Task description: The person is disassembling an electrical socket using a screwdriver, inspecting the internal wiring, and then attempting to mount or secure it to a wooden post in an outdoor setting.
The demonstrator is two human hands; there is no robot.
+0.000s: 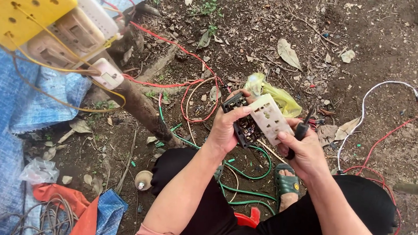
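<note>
Mid-frame: socket plate (268, 117) pinched between left hand (226, 130) and right hand (305, 150), both clenched; screwdriver (303, 129) gripped in right

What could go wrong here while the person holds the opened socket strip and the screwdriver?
1. The white socket cover sits loose on the black base held by the left hand; it may slip to the dirt.
2. The right hand also grips a screwdriver, so its tip could slip toward the fingers.
3. The green wire loops near the sandalled foot and might snag.
</note>
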